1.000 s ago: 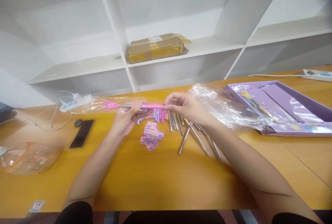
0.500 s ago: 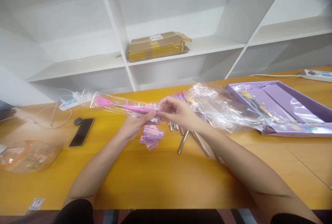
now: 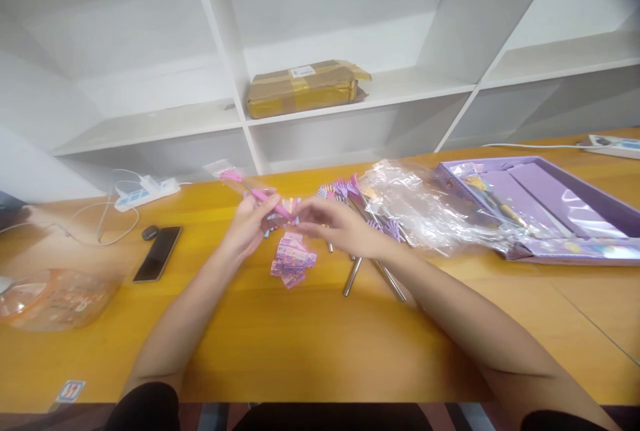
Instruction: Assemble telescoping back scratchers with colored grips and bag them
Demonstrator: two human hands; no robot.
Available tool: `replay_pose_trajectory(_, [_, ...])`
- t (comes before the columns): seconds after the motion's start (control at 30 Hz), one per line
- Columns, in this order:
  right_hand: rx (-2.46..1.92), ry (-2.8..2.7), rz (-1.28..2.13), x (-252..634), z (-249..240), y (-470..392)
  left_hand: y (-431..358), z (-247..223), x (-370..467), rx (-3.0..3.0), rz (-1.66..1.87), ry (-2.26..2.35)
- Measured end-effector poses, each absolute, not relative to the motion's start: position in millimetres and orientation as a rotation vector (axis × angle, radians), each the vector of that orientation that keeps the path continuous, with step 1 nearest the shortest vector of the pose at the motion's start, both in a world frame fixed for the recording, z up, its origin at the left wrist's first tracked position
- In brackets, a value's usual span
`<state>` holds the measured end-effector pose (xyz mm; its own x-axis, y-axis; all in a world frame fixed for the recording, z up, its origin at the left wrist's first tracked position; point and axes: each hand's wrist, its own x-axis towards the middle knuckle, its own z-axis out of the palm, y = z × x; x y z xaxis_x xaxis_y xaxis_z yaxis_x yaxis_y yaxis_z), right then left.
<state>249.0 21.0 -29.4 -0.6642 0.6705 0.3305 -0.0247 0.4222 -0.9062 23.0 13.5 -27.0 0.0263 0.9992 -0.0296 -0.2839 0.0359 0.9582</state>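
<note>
The fingertips of the right hand (image 3: pixel 330 223) are blurred, so whether they touch the pink handle (image 3: pixel 270 204) cannot be told. The left hand (image 3: pixel 251 219) covers part of that handle, and the clear sleeve (image 3: pixel 219 168) around its far end is smeared. Behind the hands, the small pastel sticks (image 3: pixel 273 223) are partly hidden; the right forearm (image 3: pixel 445 284) covers some of the metal rods (image 3: pixel 353 278). Print on the pink cards (image 3: pixel 293 260) is too small to read. The picture's edge cuts off the purple box (image 3: pixel 537 208) and the orange-rimmed bag (image 3: pixel 55 301).
</note>
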Motion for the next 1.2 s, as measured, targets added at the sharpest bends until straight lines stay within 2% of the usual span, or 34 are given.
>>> replay_pose_trajectory(0.1, [-0.416,-2.12,1.171,260,-25,27,14,-25,19,0.957,1.266,0.967])
replay_pose_trajectory(0.27, [-0.276,-2.211,0.629,267,-26,31,15,-24,20,1.002,1.204,0.941])
replay_pose_trajectory(0.43, [-0.156,-2.196,0.357,262,-23,24,16,-32,24,1.121,1.121,0.912])
replay_pose_trajectory(0.7, [-0.3,-2.181,0.542,256,-24,19,13,-37,26,1.109,1.122,0.902])
replay_pose_trajectory(0.87, [-0.561,-2.019,0.815,252,-31,23,8,-37,32,1.121,1.108,0.916])
replay_pose_trajectory(0.97, [-0.511,-2.034,0.928,256,-29,26,5,-33,33,1.12,1.125,0.908])
replay_pose_trajectory(1.07, [-0.277,-2.155,0.888,267,-23,30,4,-28,31,1.116,1.145,0.897])
replay_pose_trajectory(1.2, [-0.127,-2.323,0.647,273,-17,26,6,-26,30,1.092,1.165,0.903])
